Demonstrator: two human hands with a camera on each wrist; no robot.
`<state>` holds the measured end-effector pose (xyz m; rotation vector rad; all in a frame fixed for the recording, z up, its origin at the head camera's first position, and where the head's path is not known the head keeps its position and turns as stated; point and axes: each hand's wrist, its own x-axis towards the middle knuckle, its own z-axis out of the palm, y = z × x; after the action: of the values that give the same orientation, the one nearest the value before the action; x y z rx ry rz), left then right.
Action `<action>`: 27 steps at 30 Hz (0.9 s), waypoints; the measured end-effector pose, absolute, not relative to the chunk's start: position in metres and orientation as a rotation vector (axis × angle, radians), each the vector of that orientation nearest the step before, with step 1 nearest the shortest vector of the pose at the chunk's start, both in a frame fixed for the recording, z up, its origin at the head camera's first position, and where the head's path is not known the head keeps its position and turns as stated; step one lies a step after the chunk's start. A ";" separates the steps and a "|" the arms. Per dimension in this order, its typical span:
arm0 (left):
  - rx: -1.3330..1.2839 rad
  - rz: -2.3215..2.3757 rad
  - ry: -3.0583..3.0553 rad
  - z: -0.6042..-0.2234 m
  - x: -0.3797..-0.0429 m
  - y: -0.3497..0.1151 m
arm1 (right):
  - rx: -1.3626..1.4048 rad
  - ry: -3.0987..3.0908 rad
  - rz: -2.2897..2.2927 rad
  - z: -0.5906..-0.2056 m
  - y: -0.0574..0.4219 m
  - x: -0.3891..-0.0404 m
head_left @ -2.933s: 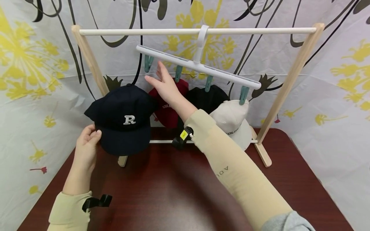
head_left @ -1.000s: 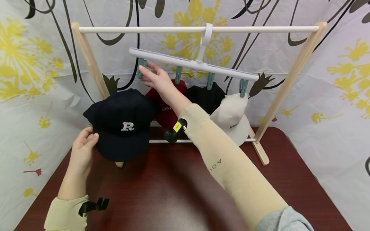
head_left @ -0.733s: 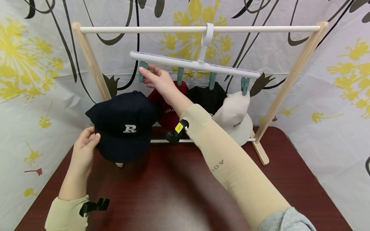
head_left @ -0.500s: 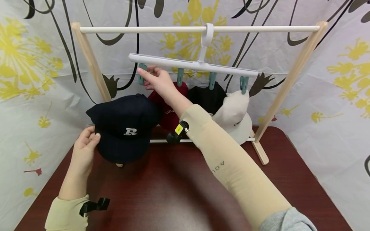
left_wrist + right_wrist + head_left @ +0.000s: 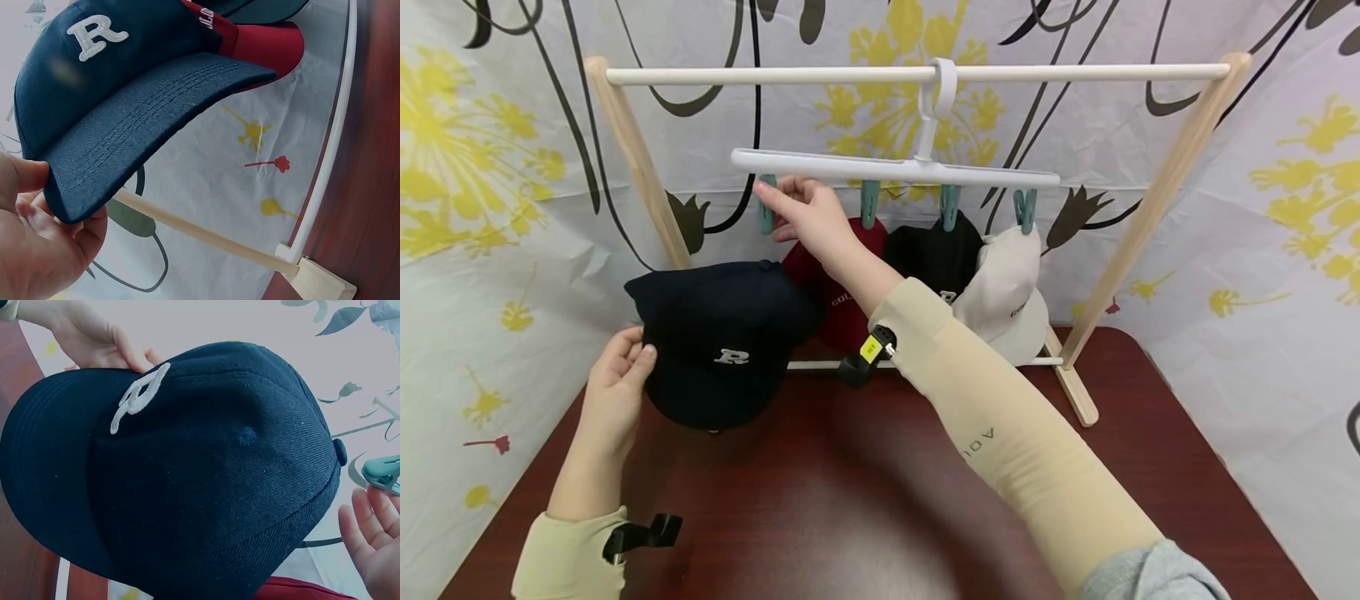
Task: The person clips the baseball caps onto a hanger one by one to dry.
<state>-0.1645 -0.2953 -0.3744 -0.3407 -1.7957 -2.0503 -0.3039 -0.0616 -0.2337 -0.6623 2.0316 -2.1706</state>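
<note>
A navy baseball cap (image 5: 722,308) with a white R hangs in the air at the left. My left hand (image 5: 617,392) pinches the side edge of its brim, thumb on top and fingers beneath in the left wrist view. Above the cap, my right hand (image 5: 812,218) pinches the leftmost teal clip (image 5: 766,207) of a white hanger (image 5: 842,167), which hooks over the rack's top bar. In the right wrist view, the cap's top button (image 5: 340,452) faces that clip, with a gap between them. A white cap (image 5: 1003,292) hangs from the rightmost clip.
A red cap (image 5: 842,308) and a black cap (image 5: 934,254) hang under the hanger's middle clips. The wooden rack (image 5: 640,167) stands on a dark red table (image 5: 865,500). A patterned cloth (image 5: 1262,275) covers the walls behind.
The right hand has gone from reaching beside the end clip to pinching it. The hanger's left end has come down and it hangs nearly level. The navy cap's crown has tipped and lowered.
</note>
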 end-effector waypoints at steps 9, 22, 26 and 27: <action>-0.363 -2.047 -1.759 -0.371 -0.165 -0.291 | -0.722 1.908 -2.198 -0.234 -0.057 -0.293; -0.317 -2.033 -1.766 -0.367 -0.165 -0.287 | -0.707 1.861 -2.202 -0.233 -0.055 -0.275; -0.310 -2.026 -1.774 -0.366 -0.165 -0.286 | -0.696 1.867 -2.208 -0.233 -0.055 -0.274; -0.308 -2.026 -1.775 -0.366 -0.165 -0.286 | -0.699 1.871 -2.209 -0.233 -0.055 -0.274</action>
<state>-0.1653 -0.2857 -0.3660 -0.3081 -1.7747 -2.0259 -0.2738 -0.0549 -0.2335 -0.6993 1.8711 -2.2087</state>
